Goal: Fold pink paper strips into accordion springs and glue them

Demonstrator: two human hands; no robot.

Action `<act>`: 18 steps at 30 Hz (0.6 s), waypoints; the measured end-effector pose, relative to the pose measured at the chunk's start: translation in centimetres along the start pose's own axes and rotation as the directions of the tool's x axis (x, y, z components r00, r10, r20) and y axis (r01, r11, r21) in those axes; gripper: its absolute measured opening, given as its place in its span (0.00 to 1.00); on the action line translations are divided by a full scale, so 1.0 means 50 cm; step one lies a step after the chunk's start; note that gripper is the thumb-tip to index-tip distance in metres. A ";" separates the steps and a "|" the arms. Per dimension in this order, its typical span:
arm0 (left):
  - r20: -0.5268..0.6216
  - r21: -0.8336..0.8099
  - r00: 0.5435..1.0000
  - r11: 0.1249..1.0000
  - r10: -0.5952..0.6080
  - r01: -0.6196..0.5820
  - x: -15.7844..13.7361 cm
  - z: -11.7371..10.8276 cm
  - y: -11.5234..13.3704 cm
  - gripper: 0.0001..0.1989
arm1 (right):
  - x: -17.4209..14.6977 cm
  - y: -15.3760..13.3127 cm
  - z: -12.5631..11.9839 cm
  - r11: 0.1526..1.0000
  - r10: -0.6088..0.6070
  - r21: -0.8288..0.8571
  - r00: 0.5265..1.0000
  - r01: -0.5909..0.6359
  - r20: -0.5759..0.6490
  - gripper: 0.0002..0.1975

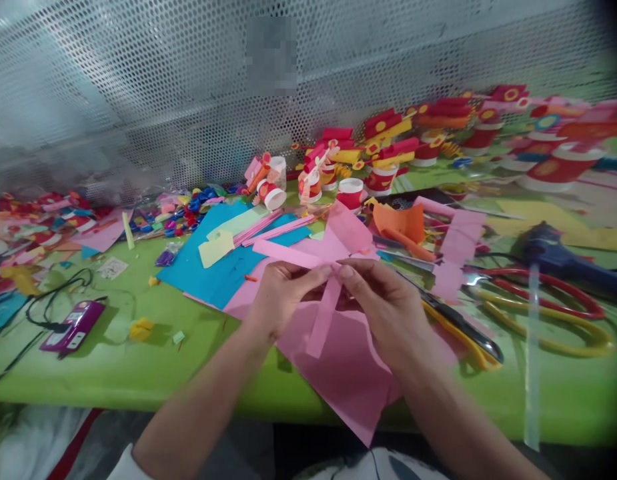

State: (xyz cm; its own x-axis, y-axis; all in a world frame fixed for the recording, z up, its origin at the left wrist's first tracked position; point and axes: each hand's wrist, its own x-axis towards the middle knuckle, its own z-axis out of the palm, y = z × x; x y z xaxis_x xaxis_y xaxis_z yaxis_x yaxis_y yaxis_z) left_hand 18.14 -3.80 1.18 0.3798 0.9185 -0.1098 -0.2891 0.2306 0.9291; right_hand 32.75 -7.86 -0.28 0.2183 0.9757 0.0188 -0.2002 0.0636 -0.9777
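Observation:
My left hand [287, 293] and my right hand [383, 303] meet fingertip to fingertip above the table. Both pinch pink paper strips [323, 320] that cross where the thumbs press. One strip end points toward me, another sticks out to the upper left over my left hand. Exactly how the strips join is hidden by my fingers. Beneath my hands lies a large pink paper sheet [343, 377], its corner hanging over the table's front edge. A blue sheet [208, 267] is to the left, with a bundle of thin pink strips [261, 230] on it.
On the green table [153, 373], a yellow-black cutter [468, 340], red-and-yellow-handled scissors [548, 313] and a blue glue gun [553, 247] with a glue stick lie right. A purple power strip [73, 327] sits left. Several decorated paper cups [351, 193] line the back near a perforated metal panel [188, 100].

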 end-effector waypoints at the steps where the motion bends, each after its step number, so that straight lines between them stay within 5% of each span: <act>1: -0.027 -0.021 0.999 0.999 0.040 -0.040 -0.001 0.006 -0.004 0.12 | -0.002 0.000 0.002 1.000 -0.017 -0.010 1.000 0.017 -0.006 0.15; 6: -0.140 -0.132 0.984 0.983 0.110 -0.129 -0.002 0.027 -0.019 0.08 | -0.008 0.002 0.008 0.991 -0.121 -0.073 0.990 0.116 -0.073 0.20; 18: -0.222 -0.304 0.975 0.950 -0.004 -0.065 -0.012 0.051 -0.029 0.09 | -0.009 -0.009 0.011 0.937 -0.257 -0.280 0.954 0.207 -0.154 0.04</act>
State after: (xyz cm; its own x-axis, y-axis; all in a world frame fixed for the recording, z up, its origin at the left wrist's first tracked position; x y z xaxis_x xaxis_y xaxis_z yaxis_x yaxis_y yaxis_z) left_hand 20.55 -5.51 0.80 0.1770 0.9658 -0.1894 -0.5664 0.2573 0.7829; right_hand 32.20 -8.21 0.28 0.4068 0.8823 0.2367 0.1248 0.2030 -0.9712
